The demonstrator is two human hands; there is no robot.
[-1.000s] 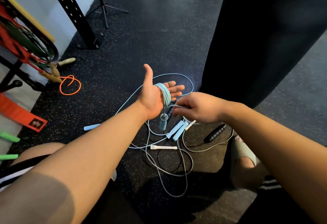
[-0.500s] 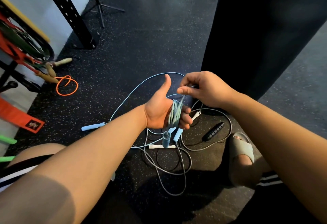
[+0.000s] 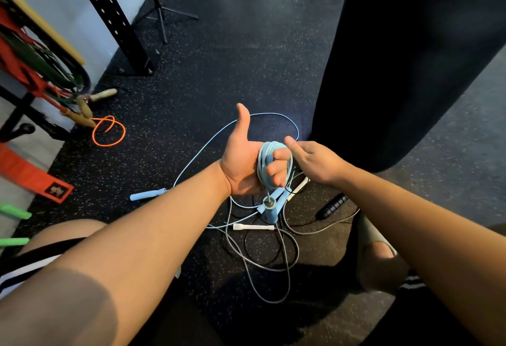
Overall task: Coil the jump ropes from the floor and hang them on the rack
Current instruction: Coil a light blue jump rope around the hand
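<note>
A person crouching over a dark speckled rubber floor is winding a light blue jump rope around the left hand. The thin, glossy cord is sitting in a tight band of several loops across the palm, with the thumb pointing straight up and the fingers curling over the loops to hold them. One blue handle is dangling just under that hand, its metal swivel end facing the camera. The rope's loose tail is arcing away across the middle of the floor to the second blue handle, which is lying flat beside the left forearm.

The right hand is pressing in against the outer side of the coil, forefinger extended – whether it is pinching a strand cannot be told.

Beneath both hands, a tangle of grey cord is sprawling with a white handle and a black handle in it. Toward the floor's left edge, an orange rope with wooden handles is lying at the foot of the rack, where red and green bands are hanging. A black punching bag is filling the upper right.
</note>
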